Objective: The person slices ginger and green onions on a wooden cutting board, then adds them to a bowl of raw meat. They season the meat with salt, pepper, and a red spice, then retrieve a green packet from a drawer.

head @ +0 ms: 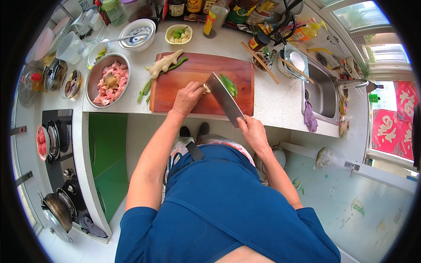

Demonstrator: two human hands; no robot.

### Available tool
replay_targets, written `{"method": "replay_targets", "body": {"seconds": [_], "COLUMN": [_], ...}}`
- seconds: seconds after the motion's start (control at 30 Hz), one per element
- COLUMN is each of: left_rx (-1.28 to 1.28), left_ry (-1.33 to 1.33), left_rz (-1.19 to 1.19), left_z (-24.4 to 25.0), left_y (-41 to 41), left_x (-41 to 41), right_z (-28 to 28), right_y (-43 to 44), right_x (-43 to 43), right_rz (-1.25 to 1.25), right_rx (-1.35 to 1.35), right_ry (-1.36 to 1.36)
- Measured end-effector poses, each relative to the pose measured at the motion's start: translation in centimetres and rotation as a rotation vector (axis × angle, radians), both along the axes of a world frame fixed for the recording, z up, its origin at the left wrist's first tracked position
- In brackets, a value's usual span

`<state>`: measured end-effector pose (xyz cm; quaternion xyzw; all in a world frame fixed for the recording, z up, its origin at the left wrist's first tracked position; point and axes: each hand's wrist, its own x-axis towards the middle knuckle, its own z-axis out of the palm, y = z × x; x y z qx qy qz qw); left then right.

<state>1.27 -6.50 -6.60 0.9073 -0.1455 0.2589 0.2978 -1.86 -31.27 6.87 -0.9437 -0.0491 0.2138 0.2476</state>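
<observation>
My right hand (254, 131) grips the handle of a Chinese cleaver (225, 100), its blade slanting up and left over the wooden cutting board (184, 107). Beside the blade's upper end, my left hand (189, 98) pinches a small pale piece (206, 88), possibly garlic or ginger, against the board. Its fingertips are bent close to the blade, and part of the piece is hidden. Cut green scallion lengths (229, 86) lie right of the blade. A knobby ginger root (165, 63) rests on the board's far left corner, touching a long green stalk (177, 64).
A steel bowl of raw meat pieces (113, 77) stands left of the board. Behind it are stacked white bowls (137, 33) and a bowl of garlic cloves (178, 34). Chopsticks (263, 64) lie at right, before the sink (324, 88). A gas hob (59, 141) is far left.
</observation>
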Motion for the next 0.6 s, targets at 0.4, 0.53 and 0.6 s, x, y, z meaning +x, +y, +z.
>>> {"method": "replay_targets", "body": {"seconds": [0.4, 0.53, 0.6], "left_rx": [-0.069, -0.081, -0.085], "left_ry": [0.045, 0.042, 0.036], "left_rz": [0.003, 0.016, 0.017], "left_z": [0.1, 0.1, 0.1], "left_y": [0.1, 0.1, 0.1], "left_x": [0.1, 0.1, 0.1], "right_z": [0.1, 0.2, 0.6], "right_y": [0.2, 0.4, 0.7], "right_x": [0.7, 1.1, 1.2], "right_rz": [-0.001, 0.029, 0.044], "right_rx": [0.036, 0.024, 0.002], "right_ry": [0.058, 0.062, 0.057]}}
